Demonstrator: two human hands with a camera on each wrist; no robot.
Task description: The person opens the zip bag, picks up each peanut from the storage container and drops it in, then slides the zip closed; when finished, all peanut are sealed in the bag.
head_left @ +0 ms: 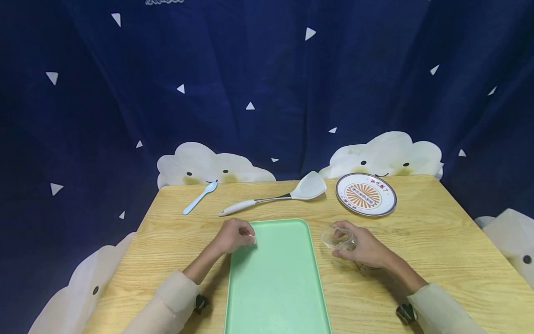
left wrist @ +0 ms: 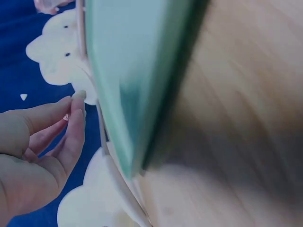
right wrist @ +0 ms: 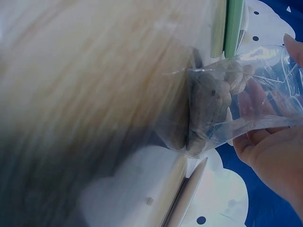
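My right hand [head_left: 362, 246] grips a clear plastic bag [head_left: 339, 237] by its upper part, right of the green tray [head_left: 277, 273]. In the right wrist view the bag holds several grey-brown lumpy pieces [right wrist: 208, 101], whose kind I cannot tell. The bag's mouth gapes in a loop between thumb and fingers in the head view. Above the tray's far left corner hovers my left hand [head_left: 235, 235], its fingers bent loosely and the tips close to the thumb. Nothing clear shows between those fingertips in the left wrist view [left wrist: 52, 142].
Along the back of the wooden table [head_left: 438, 246] lie a light blue spoon [head_left: 200, 198], a spatula [head_left: 275, 197] with a white head and handle, and a round patterned plate [head_left: 366, 194]. A dark blue curtain [head_left: 271, 60] with clouds and triangles hangs behind.
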